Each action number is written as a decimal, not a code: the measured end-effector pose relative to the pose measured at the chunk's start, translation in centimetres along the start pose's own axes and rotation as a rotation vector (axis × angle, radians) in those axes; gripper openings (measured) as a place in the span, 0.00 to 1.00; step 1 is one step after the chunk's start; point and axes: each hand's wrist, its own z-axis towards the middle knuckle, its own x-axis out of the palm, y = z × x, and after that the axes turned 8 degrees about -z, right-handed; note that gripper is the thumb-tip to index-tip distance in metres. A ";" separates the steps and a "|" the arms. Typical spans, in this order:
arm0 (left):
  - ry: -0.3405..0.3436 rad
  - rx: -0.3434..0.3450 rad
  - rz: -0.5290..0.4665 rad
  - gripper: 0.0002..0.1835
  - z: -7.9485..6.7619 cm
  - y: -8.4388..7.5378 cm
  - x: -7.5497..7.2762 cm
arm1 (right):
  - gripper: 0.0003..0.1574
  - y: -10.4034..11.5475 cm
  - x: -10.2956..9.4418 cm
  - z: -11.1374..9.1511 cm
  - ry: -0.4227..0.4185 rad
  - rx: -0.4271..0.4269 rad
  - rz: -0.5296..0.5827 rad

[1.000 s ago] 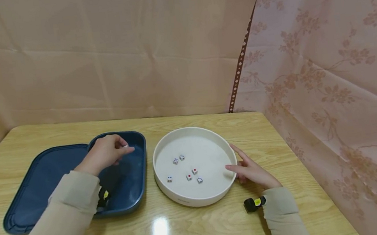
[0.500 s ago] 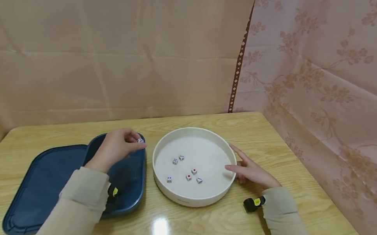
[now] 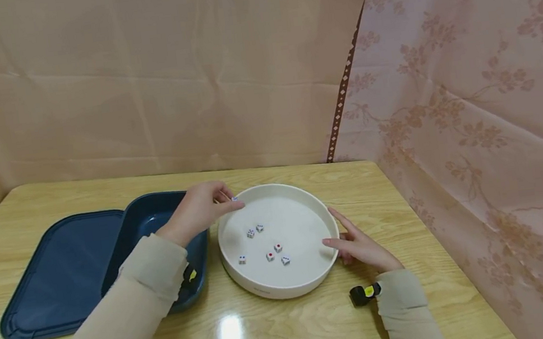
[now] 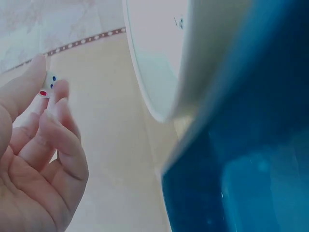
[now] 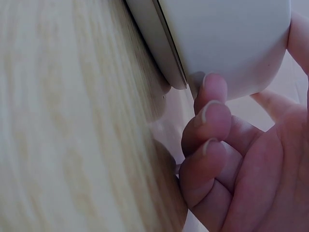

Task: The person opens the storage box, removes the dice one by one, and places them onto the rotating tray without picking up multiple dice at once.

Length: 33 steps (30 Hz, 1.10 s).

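Note:
My left hand pinches a white die between thumb and fingertips; red and blue pips show on it in the left wrist view. That hand is above the far left rim of a round white tray. Inside the tray lie several dice, among them a red-pipped die and a blue-pipped die. On the tray's right side my right hand holds the wall, thumb over the rim and fingers outside. The right wrist view shows curled fingers low beside the wall.
A deep dark blue box stands left of the tray, partly hidden by my left forearm. Farther left lies a flat dark blue lid. All rest on a wood-grain table, with a beige curtain behind and a floral curtain at the right.
My left hand has carried the die rightward out of the blue box to the tray's far left rim. The right hand stays on the tray, and the dice inside keep their places.

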 end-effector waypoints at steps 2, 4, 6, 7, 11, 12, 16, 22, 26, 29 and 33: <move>0.003 0.007 -0.006 0.15 0.3 -0.4 0.4 | 0.55 0.0 -0.1 0.0 0.001 -0.003 -0.001; 0.004 0.019 -0.018 0.15 0.5 -0.9 0.8 | 0.55 -0.2 -0.1 0.0 0.003 -0.008 -0.003; 0.001 0.033 -0.033 0.15 0.7 -1.4 1.2 | 0.55 -0.3 -0.1 0.0 0.001 -0.010 -0.001; 0.000 0.041 -0.039 0.15 0.7 -1.6 1.3 | 0.55 -0.4 -0.1 0.1 -0.001 -0.009 0.002; 0.005 0.058 -0.063 0.14 1.0 -2.4 1.6 | 0.55 -0.4 0.0 0.1 -0.002 -0.005 -0.003; 0.006 0.057 -0.069 0.14 1.1 -2.5 1.6 | 0.54 -0.4 0.0 0.1 -0.002 -0.002 -0.006; 0.009 0.044 -0.103 0.14 2.0 -2.8 1.6 | 0.54 -0.4 -0.1 0.1 -0.004 0.003 -0.011; 0.013 0.009 -0.156 0.16 3.5 -2.9 2.1 | 0.54 -0.3 0.1 0.2 0.017 -0.023 0.013; 0.018 0.008 -0.185 0.15 4.2 -3.4 2.9 | 0.54 -0.2 0.1 0.2 0.021 -0.029 0.014; 0.026 0.026 -0.204 0.15 4.6 -3.9 3.6 | 0.54 -0.1 0.0 0.1 0.015 -0.023 0.005; 0.032 0.057 -0.221 0.15 5.1 -4.3 4.4 | 0.54 -0.1 -0.2 -0.1 0.006 -0.009 -0.004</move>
